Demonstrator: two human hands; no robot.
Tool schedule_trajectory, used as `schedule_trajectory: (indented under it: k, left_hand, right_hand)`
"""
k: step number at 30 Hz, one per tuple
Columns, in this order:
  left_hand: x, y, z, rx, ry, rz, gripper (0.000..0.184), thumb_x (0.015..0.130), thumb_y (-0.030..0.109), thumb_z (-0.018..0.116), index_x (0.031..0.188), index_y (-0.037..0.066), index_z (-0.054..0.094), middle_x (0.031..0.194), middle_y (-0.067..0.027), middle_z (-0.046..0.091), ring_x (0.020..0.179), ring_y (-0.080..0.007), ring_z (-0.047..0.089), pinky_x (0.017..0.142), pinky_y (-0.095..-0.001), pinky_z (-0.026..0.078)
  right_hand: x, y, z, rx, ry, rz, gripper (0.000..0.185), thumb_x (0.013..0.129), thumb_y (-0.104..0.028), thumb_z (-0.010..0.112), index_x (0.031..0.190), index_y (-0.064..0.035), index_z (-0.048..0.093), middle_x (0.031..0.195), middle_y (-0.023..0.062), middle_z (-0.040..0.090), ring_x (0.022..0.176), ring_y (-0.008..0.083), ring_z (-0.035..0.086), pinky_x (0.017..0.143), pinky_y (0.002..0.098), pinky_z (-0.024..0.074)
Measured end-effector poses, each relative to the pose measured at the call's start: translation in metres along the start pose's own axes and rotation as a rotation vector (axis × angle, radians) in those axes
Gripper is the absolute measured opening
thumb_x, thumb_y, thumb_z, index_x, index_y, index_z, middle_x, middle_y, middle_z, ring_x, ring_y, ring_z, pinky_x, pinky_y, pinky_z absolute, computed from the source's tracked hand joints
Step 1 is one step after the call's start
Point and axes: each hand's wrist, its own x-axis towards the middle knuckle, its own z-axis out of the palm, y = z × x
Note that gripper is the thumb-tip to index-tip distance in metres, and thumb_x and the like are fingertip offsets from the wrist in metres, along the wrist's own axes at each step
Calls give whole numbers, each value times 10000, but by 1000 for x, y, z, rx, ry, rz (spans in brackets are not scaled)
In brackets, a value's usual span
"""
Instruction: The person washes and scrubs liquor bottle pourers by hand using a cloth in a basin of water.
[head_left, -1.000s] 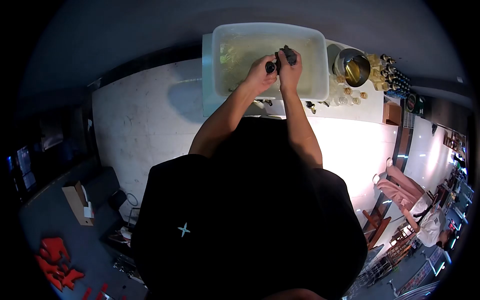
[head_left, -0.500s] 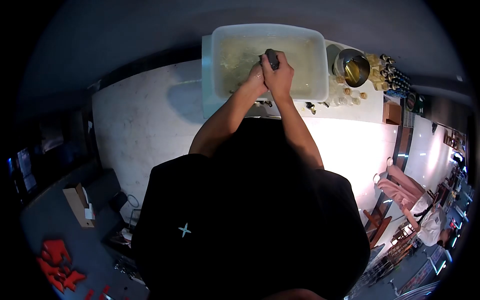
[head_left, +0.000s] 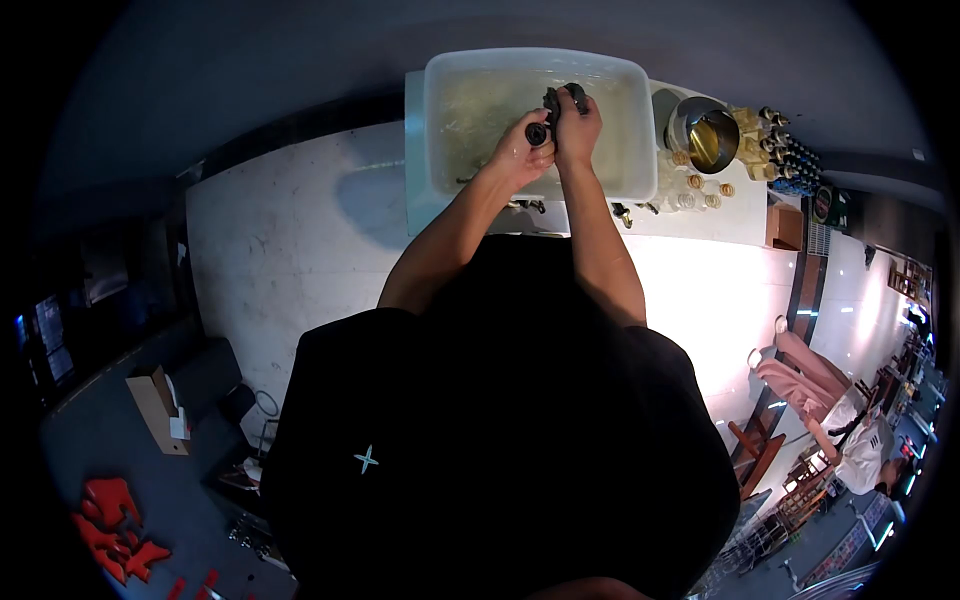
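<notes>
Both of my hands are over a translucent white plastic tub [head_left: 436, 130] of cloudy water. My left hand [head_left: 518, 155] is closed around a small object with a dark round end [head_left: 537, 133], which faces up; its kind cannot be made out. Just right of it, my right hand [head_left: 578, 130] grips a crumpled dark grey cloth [head_left: 573, 97], bunched between its fingers and thumb. The hands are close together, and the cloth is beside the round-ended object.
Right of the tub stand a metal pot [head_left: 722, 122] with yellow liquid, small clear bottles [head_left: 686, 202] with tan tops and several dark-topped bottles [head_left: 752, 155]. Small dark fittings [head_left: 622, 214] lie along the tub's near side. A person [head_left: 815, 385] is at far right.
My hands have drawn slightly apart. The round dark end now shows in my left hand, and my right hand has shifted up and right with the cloth.
</notes>
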Motion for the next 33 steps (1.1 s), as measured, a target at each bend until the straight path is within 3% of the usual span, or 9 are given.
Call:
schedule_trajectory:
  k: [2,5,8,15,19,22,26,30,33]
  left_hand:
    - [-6,5,10,-37,10,-1,329,994,340,533,705,194,476,467,47,323,356,-98,263,351,-262,203]
    - [-9,6,15,-106,34,8,356,998,335,530,679,210,436,471,52,279,367,-95,234,356,-265,176]
    - [-10,11,18,-155,41,21,374,1005,331,527,672,208,408,474,52,243,371,-93,211,358,-267,165]
    - [-11,15,25,-120,-26,83,370,1007,331,529,692,185,400,475,50,288,362,-89,229,352,-260,187]
    - [-11,19,38,-50,22,95,406,1013,364,515,670,170,414,466,21,311,365,-94,241,355,-264,186]
    - [-15,19,43,-3,-58,116,417,1006,377,529,668,159,418,466,21,324,369,-92,244,370,-253,200]
    - [-19,20,44,83,-50,114,400,993,367,562,687,153,418,489,31,325,394,-83,253,403,-243,216]
    - [-23,19,49,80,-68,228,333,968,304,621,744,145,434,553,43,340,445,-68,281,416,-241,215]
    - [-22,18,47,55,-61,249,291,953,243,651,776,143,443,598,44,358,470,-63,296,409,-233,208]
  right_hand:
    - [-3,1,3,315,-14,71,166,906,-142,667,990,1,654,883,54,657,727,152,625,667,289,497]
    - [-25,-35,-2,541,-45,125,123,915,-110,653,983,-8,656,888,50,654,757,124,611,676,268,491]
    - [-12,-5,-15,725,-140,175,89,901,-92,674,965,-32,659,882,43,656,749,128,613,680,255,484]
    - [-47,-6,-27,684,-323,233,99,893,-59,702,910,-53,605,889,43,660,784,124,619,710,256,488]
    - [-59,-17,-27,741,-316,371,241,883,-10,695,1061,-72,545,952,59,649,790,153,642,659,285,533]
    - [-46,-13,-31,844,-349,356,297,864,55,672,1090,-59,517,953,83,638,811,200,667,644,308,556]
    - [-36,-33,-29,787,-185,230,313,831,148,613,1076,-21,514,942,122,622,840,289,693,623,321,561]
    - [-22,-30,-40,674,-211,155,310,816,140,633,1066,-21,546,936,109,632,806,251,683,617,320,546]
    - [-27,-42,-51,571,-270,195,229,872,20,667,1064,-43,559,927,85,646,770,216,665,623,306,518]
